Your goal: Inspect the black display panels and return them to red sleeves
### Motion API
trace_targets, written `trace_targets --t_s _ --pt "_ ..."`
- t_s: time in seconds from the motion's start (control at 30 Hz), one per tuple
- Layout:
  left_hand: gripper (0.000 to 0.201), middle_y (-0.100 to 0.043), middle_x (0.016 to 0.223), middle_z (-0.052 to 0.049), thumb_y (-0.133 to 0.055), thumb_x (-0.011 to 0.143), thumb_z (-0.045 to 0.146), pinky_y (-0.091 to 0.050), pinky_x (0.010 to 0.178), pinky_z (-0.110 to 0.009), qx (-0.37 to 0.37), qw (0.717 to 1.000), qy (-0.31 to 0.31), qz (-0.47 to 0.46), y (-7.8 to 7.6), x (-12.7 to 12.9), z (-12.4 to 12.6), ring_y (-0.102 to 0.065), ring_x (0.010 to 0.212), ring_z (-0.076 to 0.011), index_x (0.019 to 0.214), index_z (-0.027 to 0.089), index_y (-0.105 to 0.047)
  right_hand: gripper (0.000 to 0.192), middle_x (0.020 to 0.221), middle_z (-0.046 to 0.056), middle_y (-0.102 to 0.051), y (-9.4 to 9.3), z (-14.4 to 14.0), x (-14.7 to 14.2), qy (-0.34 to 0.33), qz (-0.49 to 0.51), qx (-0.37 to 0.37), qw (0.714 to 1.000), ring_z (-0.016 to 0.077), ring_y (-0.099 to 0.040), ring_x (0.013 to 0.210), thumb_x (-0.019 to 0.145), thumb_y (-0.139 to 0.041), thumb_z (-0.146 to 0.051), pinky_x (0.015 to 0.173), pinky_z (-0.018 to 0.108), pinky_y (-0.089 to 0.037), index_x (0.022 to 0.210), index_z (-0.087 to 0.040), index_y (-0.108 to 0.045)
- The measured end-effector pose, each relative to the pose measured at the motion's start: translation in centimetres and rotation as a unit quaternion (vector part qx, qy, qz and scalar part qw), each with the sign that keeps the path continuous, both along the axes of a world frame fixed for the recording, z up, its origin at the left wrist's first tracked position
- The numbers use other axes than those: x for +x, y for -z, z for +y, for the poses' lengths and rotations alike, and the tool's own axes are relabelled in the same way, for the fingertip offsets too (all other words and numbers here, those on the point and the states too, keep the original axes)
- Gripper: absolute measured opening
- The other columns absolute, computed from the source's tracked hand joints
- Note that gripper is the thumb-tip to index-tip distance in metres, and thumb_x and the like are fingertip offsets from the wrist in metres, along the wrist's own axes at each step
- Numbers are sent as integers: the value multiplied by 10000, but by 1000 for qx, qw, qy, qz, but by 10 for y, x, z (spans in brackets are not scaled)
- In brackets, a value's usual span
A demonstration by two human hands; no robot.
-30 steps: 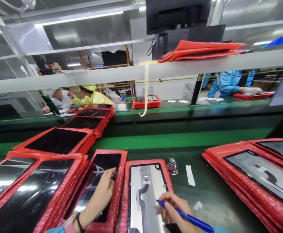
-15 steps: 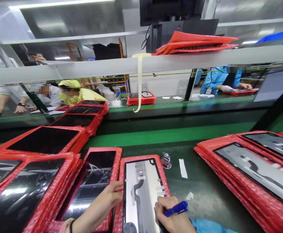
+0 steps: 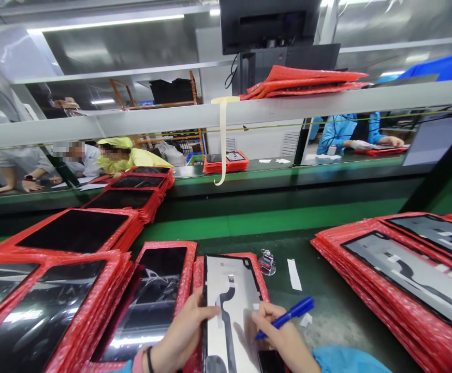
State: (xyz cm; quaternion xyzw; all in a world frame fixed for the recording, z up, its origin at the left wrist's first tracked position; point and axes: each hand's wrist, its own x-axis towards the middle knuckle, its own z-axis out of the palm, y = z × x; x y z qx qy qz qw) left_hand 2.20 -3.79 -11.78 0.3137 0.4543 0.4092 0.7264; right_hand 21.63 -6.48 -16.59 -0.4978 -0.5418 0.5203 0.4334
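A display panel point(image 3: 238, 295) lies in front of me, its silver back up, with a dark curved strip and black edging. My left hand point(image 3: 183, 331) grips its left edge, thumb on top and fingers out of sight. In my right hand point(image 3: 282, 336) a blue pen point(image 3: 296, 311) is held, pointing up and right. The fingers of that hand meet the panel's right edge. Beneath the panel is a red bubble-wrap sleeve point(image 3: 262, 287). Another panel, dark glass up point(image 3: 154, 295), rests on red wrap just left of my left hand.
Stacks of red sleeves with dark panels point(image 3: 72, 230) fill the left; a silver-backed stack point(image 3: 404, 280) stands right. A small clear-and-red tape dispenser point(image 3: 266, 262) and white strip point(image 3: 294, 274) lie on the bench. Tape point(image 3: 222, 140) hangs from the rail. Several people work beyond.
My left hand has moved from beside the panel to a grip on its edge. The panel has shifted slightly right and looks lifted off its sleeve. The pen has moved up and right.
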Motion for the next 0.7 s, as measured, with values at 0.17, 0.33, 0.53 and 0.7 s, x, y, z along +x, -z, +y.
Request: trace_targets --t_s 0.17,0.33,0.53,0.7 --pt "584 -742 1008 -91 -632 562 25 -500 783 -353 27 999 -18 5 1 11 -6 -682 940 -272 1129 155 -585 516 445 -107 -276 -15 6 14 33 68 13 997 73 -222 412 729 -605 -687 421 228 -165 598 -212 -453" --pt "516 -704 1153 -83 -652 690 124 -475 889 -349 96 992 -66 41 -23 -2 4 -655 1042 -261 1197 180 -570 353 567 -60 -459 -48 14 41 128 132 67 981 87 -369 485 766 -680 -537 455 217 -253 816 -193 -620" --pt "559 -696 1182 -77 -706 749 273 -465 949 -375 163 981 -107 6 -60 -3 17 -647 1071 -257 1279 208 -540 413 776 81 -736 -90 28 51 154 169 102 968 186 -644 635 860 -566 -544 510 267 -461 1062 -192 -638" --pt "532 -679 1217 -68 -707 766 282 -477 946 -358 194 972 -127 -24 -82 -4 23 -647 1074 -244 1269 216 -546 364 800 88 -771 -117 33 35 63 145 72 985 238 -720 790 863 -587 -505 676 319 -552 994 -183 -695"
